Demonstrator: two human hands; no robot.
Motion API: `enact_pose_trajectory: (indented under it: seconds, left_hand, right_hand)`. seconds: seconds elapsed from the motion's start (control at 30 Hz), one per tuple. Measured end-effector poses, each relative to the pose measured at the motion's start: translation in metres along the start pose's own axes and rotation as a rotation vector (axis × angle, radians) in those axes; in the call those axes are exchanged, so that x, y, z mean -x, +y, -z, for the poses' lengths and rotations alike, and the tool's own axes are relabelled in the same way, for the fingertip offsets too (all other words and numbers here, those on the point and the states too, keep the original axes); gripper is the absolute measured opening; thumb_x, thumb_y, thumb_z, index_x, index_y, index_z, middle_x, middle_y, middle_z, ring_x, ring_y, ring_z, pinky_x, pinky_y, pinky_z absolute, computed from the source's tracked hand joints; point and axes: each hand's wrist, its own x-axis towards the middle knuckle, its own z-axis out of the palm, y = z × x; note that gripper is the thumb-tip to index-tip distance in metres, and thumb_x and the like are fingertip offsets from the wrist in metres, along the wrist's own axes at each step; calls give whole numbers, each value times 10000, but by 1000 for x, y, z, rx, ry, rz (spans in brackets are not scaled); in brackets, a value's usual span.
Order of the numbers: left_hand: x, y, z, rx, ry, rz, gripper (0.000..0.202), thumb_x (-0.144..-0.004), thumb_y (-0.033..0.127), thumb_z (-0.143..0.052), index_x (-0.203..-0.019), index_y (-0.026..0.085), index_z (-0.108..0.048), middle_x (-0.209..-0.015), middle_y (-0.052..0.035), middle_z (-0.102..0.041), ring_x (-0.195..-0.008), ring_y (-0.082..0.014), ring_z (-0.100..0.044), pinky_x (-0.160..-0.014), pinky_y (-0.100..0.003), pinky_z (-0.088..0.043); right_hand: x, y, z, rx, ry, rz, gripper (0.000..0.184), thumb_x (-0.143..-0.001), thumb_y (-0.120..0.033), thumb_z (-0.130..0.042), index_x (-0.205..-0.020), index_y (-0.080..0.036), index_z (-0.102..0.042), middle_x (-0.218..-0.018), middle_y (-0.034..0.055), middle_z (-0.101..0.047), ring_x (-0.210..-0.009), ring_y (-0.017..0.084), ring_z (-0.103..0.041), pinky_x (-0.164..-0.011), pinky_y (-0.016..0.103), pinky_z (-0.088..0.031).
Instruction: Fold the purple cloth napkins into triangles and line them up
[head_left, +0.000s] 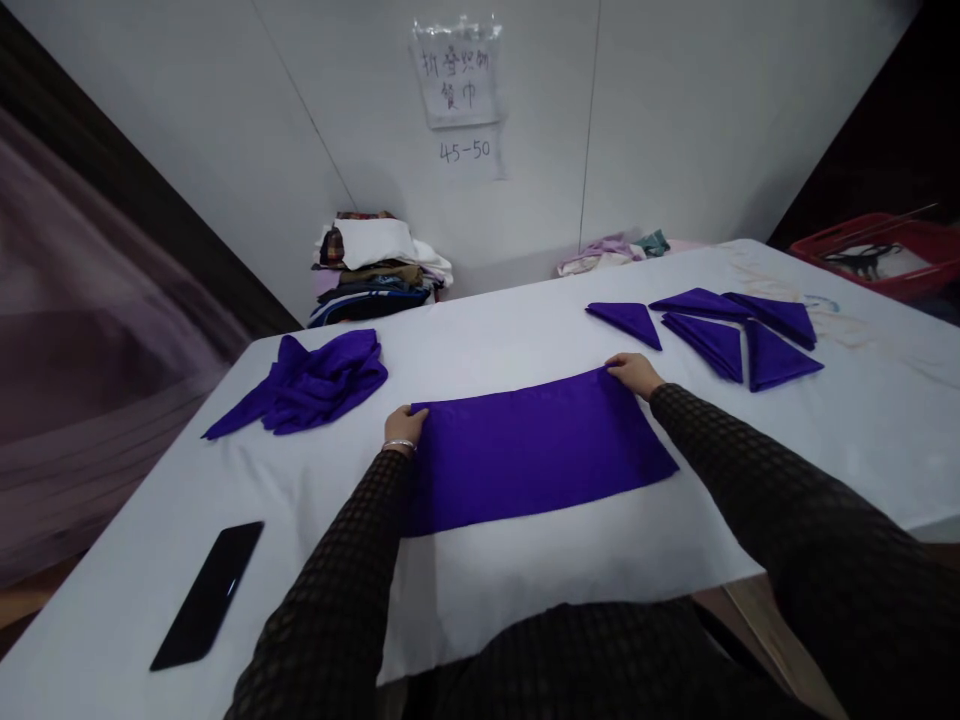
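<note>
A purple cloth napkin [532, 450], folded into a long rectangle, lies in front of me on the white-covered table [480, 580]. My left hand [405, 427] pinches its far left corner, and a silvery bracelet circles that wrist. At the far right corner, my right hand [634, 374] grips the edge between thumb and fingers. To the right, several purple napkins [780, 355] rest folded into triangles. A loose, crumpled heap of purple cloth [326, 385] sits at the left.
A black phone [208, 595] lies near the left edge. Behind the table stands a stack of folded clothes [375, 265], with more cloth [607, 252] by the wall. A red basket [885, 250] is at far right. A handwritten sign [461, 90] hangs on the wall.
</note>
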Motion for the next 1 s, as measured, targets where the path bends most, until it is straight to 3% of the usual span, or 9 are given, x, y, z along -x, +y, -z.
enact_pose_trajectory:
  seconds: [0.1, 0.17, 0.23, 0.3, 0.4, 0.5, 0.63, 0.9, 1.0]
  left_hand:
    - [2, -5, -4, -81, 91, -86, 445, -748, 329, -573, -1137, 115, -605, -1197, -155, -624, -1157, -293, -538, -1001, -429, -393]
    - [13, -6, -13, -202, 116, -281, 551, -803, 355, -524, -1293, 105, -492, -1380, -169, -480, -1294, -280, -415, -1080, -421, -311]
    - [31, -2, -27, -377, 50, -526, 575, -850, 371, -470, -1353, 97, -428, -1456, -169, -385, -1358, -265, -326, -1117, -424, -254]
    - [48, 3, -43, -518, -83, -663, 578, -883, 392, -422, -1392, 122, -382, -1501, -142, -314, -1388, -259, -268, -1130, -461, -214]
    - [61, 10, -61, -644, -206, -684, 586, -915, 413, -348, -1425, 124, -334, -1536, -129, -223, -1417, -271, -185, -1130, -514, -177]
    - [60, 12, -66, -702, -227, -625, 600, -922, 438, -319, -1434, 127, -323, -1534, -137, -220, -1420, -285, -166, -1124, -540, -167]
    - [55, 12, -64, -706, -210, -614, 629, -917, 508, -295, -1435, 153, -331, -1529, -125, -242, -1419, -280, -171, -1126, -537, -160]
    - [55, 12, -66, -692, -195, -608, 656, -911, 546, -267, -1432, 155, -341, -1527, -120, -254, -1416, -281, -181, -1126, -531, -167]
    - [55, 12, -66, -702, -196, -610, 662, -911, 547, -256, -1434, 148, -335, -1529, -119, -247, -1418, -278, -178, -1127, -530, -164]
  right_hand:
    - [-1, -5, -11, 65, 25, 53, 369, -759, -150, -534, -1095, -70, -663, -1097, 179, -664, -1073, 312, -577, -955, 456, -416]
    - [10, -21, -25, 111, 20, 180, 419, -799, -194, -523, -1199, -105, -612, -1248, 171, -590, -1208, 320, -484, -1041, 474, -330]
    - [29, -49, -48, 188, -50, 445, 468, -858, -283, -489, -1292, -115, -536, -1365, 165, -495, -1298, 312, -390, -1079, 477, -276]
    - [52, -83, -78, 225, -191, 650, 549, -898, -381, -451, -1378, -116, -432, -1459, 157, -378, -1369, 296, -276, -1099, 479, -237]
    - [77, -127, -122, 233, -323, 777, 640, -920, -494, -403, -1425, -106, -343, -1507, 165, -279, -1401, 295, -190, -1112, 508, -178]
    - [80, -145, -146, 246, -367, 784, 722, -912, -564, -385, -1421, -55, -331, -1496, 188, -291, -1397, 309, -195, -1115, 518, -152]
    - [62, -124, -141, 289, -304, 780, 733, -909, -606, -348, -1411, -73, -359, -1497, 167, -300, -1398, 285, -201, -1122, 511, -131]
    - [20, -12, -65, 419, -147, 441, 701, -915, -617, -276, -1445, -161, -325, -1516, 136, -265, -1399, 291, -203, -1113, 521, -146]
    - [13, 14, -45, 449, -126, 349, 699, -919, -602, -276, -1455, -153, -297, -1525, 127, -244, -1406, 286, -176, -1114, 537, -125]
